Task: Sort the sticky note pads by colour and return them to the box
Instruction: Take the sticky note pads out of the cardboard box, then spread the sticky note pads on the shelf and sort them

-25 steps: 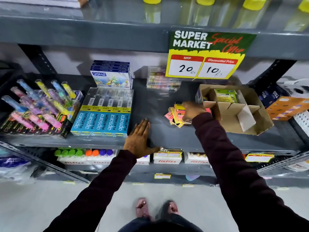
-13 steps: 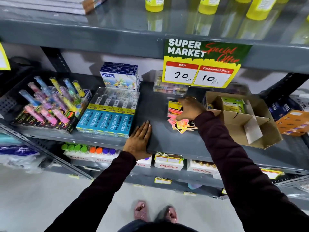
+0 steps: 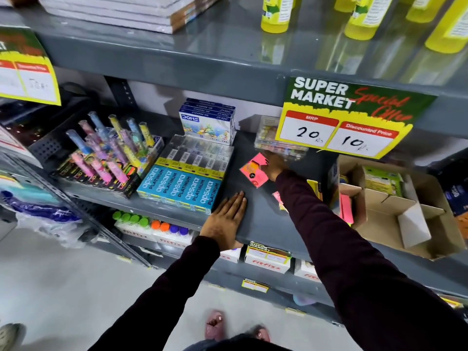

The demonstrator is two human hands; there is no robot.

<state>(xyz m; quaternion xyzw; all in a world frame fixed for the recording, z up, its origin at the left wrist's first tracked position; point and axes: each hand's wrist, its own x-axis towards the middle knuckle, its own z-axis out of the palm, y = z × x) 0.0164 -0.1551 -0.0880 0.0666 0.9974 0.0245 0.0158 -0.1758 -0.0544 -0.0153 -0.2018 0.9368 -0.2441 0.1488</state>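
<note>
My right hand (image 3: pixel 274 166) grips a pink sticky note pad (image 3: pixel 254 171) and holds it low over the grey shelf (image 3: pixel 255 216), left of the remaining pile. That pile of pink and yellow pads (image 3: pixel 279 198) is mostly hidden behind my right sleeve, with a yellow pad (image 3: pixel 315 188) showing beside it. The open cardboard box (image 3: pixel 415 219) stands at the right; pink pads (image 3: pixel 345 209) stand on edge in its left compartment and a green pack (image 3: pixel 382 183) lies at its back. My left hand (image 3: pixel 226 221) rests flat on the shelf's front edge, fingers together, holding nothing.
Blue Apsara pencil boxes (image 3: pixel 184 188) lie just left of my left hand, with Doms boxes (image 3: pixel 207 122) behind and a rack of coloured tubes (image 3: pixel 106 153) further left. A clear case (image 3: pixel 278 143) sits behind the pink pad. A price sign (image 3: pixel 349 117) hangs overhead.
My right hand lifted a pink pad out of the pile and carried it left and back along the shelf. The camera moved closer and tilted up; my left hand stayed put.
</note>
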